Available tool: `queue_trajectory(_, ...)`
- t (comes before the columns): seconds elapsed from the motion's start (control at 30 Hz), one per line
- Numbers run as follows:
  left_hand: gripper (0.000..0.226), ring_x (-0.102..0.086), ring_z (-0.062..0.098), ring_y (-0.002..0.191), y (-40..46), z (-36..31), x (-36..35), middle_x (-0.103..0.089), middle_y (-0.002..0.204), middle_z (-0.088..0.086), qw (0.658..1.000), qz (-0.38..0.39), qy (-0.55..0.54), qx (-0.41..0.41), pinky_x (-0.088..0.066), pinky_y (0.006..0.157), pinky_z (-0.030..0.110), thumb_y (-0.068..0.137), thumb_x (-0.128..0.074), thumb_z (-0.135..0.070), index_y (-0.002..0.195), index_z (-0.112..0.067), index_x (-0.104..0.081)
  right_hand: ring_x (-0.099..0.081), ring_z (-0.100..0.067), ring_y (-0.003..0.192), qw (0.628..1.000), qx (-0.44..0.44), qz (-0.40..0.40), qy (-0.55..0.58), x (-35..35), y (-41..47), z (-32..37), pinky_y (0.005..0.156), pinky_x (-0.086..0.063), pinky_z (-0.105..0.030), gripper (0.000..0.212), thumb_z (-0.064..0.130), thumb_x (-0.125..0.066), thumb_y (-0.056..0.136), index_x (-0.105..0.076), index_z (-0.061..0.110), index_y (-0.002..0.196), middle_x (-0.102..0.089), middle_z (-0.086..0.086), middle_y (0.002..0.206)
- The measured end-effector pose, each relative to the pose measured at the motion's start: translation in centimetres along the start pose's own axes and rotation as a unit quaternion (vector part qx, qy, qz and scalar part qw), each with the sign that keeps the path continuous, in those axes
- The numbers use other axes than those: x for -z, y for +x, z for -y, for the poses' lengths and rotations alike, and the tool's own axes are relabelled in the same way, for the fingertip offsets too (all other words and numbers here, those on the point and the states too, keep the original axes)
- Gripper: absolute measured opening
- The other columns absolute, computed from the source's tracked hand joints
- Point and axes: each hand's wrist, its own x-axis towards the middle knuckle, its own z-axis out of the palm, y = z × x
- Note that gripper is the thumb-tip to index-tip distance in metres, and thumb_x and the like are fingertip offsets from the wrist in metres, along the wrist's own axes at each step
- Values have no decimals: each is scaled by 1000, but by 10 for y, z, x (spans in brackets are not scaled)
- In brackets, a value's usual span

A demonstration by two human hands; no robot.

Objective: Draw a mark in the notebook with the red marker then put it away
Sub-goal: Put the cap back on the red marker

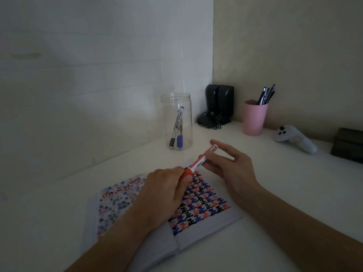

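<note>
The red marker [200, 161] is held between both hands above the open notebook [206, 211], slanting up to the right. My left hand [163, 193] grips its red cap end, low and to the left. My right hand [229, 165] holds the white barrel at the upper end. The cap looks seated on the marker. The notebook's right page is filled with red, blue and black marks; the left page shows faded bleed-through marks. My left hand and forearm cover the middle of the notebook.
A clear plastic jar [177, 122] with a black and a blue marker stands behind the notebook. A pink cup [254, 118] of pens, black speakers [220, 104], a white controller [294, 139] and a dark box [347, 146] sit along the back right wall.
</note>
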Motion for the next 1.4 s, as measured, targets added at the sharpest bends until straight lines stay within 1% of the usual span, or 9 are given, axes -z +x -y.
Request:
queue_trajectory(0.27, 53, -51, 9, 50, 4, -8, 11, -55, 56, -8, 999, 38, -17, -12, -33, 51, 16, 92, -36, -70, 76, -27, -61, -77, -20, 88, 999, 5, 26, -40, 1, 0, -2, 87, -62, -34, 44, 7, -66, 94, -66, 25, 134, -82, -11, 88)
queue_trajectory(0.43, 58, -58, 7, 68, 4, 6, 27, -69, 78, -10, 994, -50, 92, 5, -49, 68, 30, 99, -21, -60, 101, -29, -70, -66, -19, 81, 990, 8, 23, -141, -3, 1, 0, 78, -58, -29, 41, 14, -56, 101, -58, 28, 140, -73, -9, 90)
queue_trajectory(0.57, 46, -60, 14, 77, 2, 25, 26, -69, 87, -5, 985, -80, 137, 61, -47, 69, 31, 101, -31, -50, 113, -26, -68, -73, -11, 84, 959, 186, -18, -215, -32, 12, 43, 80, -60, -34, 30, 12, -62, 97, -55, 23, 124, -78, 0, 94)
queue_trajectory(0.67, 45, -60, 19, 87, 3, 33, 25, -68, 97, -1, 981, -89, 152, 80, -48, 74, 36, 101, -32, -50, 119, -24, -65, -73, -1, 83, 925, 317, -37, -205, -69, 36, 88, 73, -61, -22, 28, 9, -68, 94, -50, 17, 114, -76, 12, 91)
queue_trajectory(0.83, 45, -61, 21, 97, 2, 40, 28, -67, 108, 2, 977, -90, 146, 127, -49, 83, 39, 99, -37, -51, 120, -24, -65, -69, 8, 69, 867, 382, -28, -319, -112, 84, 101, 59, -47, -6, 21, 4, -63, 94, -49, 12, 107, -71, 18, 73)
queue_trajectory(0.9, 46, -61, 21, 101, 0, 42, 29, -67, 113, 2, 977, -87, 140, 136, -49, 88, 40, 98, -36, -52, 121, -25, -65, -67, 8, 62, 846, 376, -27, -377, -122, 103, 95, 52, -44, -6, 20, 1, -61, 93, -51, 11, 107, -67, 18, 71)
queue_trajectory(1.0, 48, -62, 20, 104, -1, 42, 29, -67, 115, 1, 977, -80, 138, 138, -49, 90, 41, 98, -35, -55, 122, -27, -64, -73, -15, 76, 812, 344, -29, -471, -129, 126, 87, 52, -44, -12, 18, 6, -65, 92, -57, 13, 107, -74, -1, 88)
queue_trajectory(1.17, 50, -62, 22, 106, 0, 42, 26, -68, 117, 2, 979, -76, 134, 134, -49, 91, 42, 96, -34, -57, 123, -27, -63, -71, -28, 88, 758, 286, -32, -585, -138, 144, 69, 76, -60, -40, 11, 22, -63, 94, -67, 16, 101, -78, -8, 92)
queue_trajectory(1.4, 52, -59, 21, 111, -1, 42, 24, -66, 121, 1, 981, -68, 126, 128, -45, 96, 43, 96, -31, -59, 127, -29, -61, -63, -31, 106, 731, 269, -30, -626, -140, 140, 70, 90, -51, -39, 26, 24, -54, 98, -75, 11, 106, -78, -5, 106)
